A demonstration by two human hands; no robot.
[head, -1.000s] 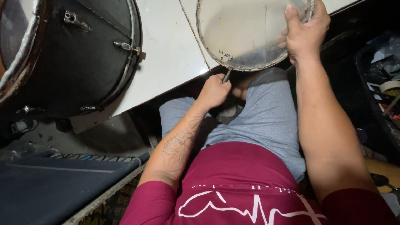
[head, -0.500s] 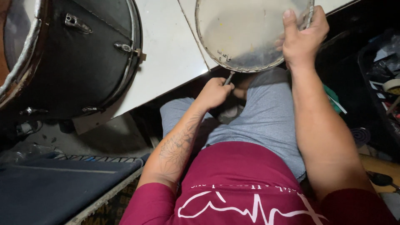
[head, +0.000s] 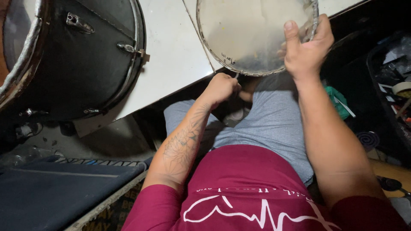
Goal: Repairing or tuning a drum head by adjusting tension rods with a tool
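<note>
Head view: two hands, one drumhead.

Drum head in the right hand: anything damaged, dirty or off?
Yes. The round translucent drum head held by the right hand looks worn: cloudy, smudged film with small yellowish specks. No tear visible. The left hand holds a thin tool at its lower rim.

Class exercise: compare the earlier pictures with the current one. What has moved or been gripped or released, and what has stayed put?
Little has changed. The right hand still grips the rim of the round drumhead; its wrist has shifted slightly left. The left hand stays closed on a small thin tool at the drumhead's lower edge. The black drum has not moved.
</note>
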